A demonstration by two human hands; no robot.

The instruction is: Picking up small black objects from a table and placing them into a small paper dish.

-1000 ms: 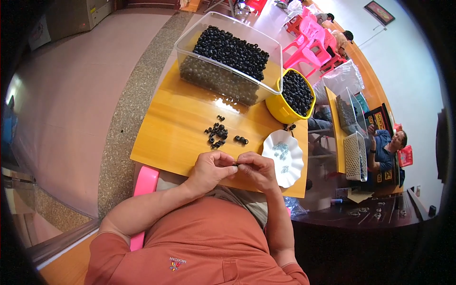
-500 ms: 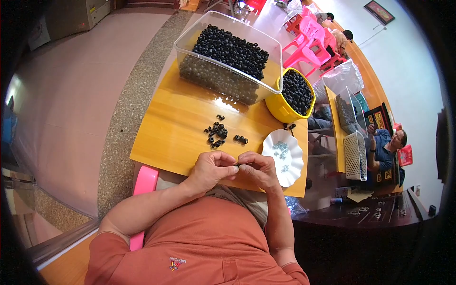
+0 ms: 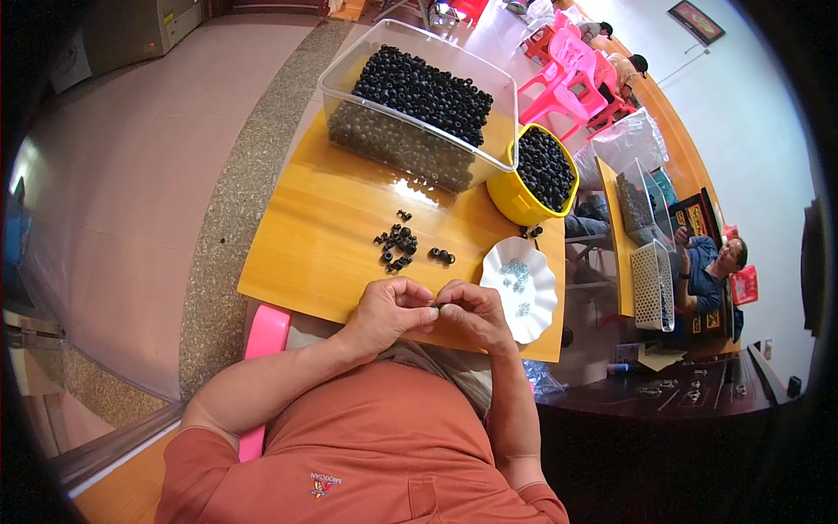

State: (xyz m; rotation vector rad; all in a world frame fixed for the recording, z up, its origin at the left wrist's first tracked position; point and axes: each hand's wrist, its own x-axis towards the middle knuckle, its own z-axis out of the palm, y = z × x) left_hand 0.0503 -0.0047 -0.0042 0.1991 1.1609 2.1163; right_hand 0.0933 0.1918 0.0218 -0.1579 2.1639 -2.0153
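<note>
The left grip (image 3: 391, 310) and the right grip (image 3: 476, 312) are close together, thumbs and fingers pinching one small dark piece (image 3: 436, 307) between their tips. The fingers hide most of it, so I cannot tell its shape. Behind both grips is the person's rusty orange shirt (image 3: 367, 437), and a pink chair arm (image 3: 271, 330) is back and to the left of them.

Under and ahead of the grips is a yellow-brown wooden surface (image 3: 301, 236). Just ahead of them is a short row of round black pieces (image 3: 443, 257). A bit left of that lies a loose pile of small black pieces (image 3: 398, 246). Near the right grip, on its right side, is a white wavy-edged plate (image 3: 543, 306) with tiny shiny bits (image 3: 517, 273) in it.

Farther ahead and to the right is a yellow tub (image 3: 515, 203), full of black pieces. Straight ahead, past the piles, is a big see-through bin (image 3: 504, 113) with lots of black ring-like pieces (image 3: 423, 87) in it.

Well off to the right of the grips, a co-worker in a blue top (image 3: 705, 279) is beside a white basket with holes (image 3: 650, 284). Pink plastic chairs (image 3: 572, 74) are far ahead, to the right.
</note>
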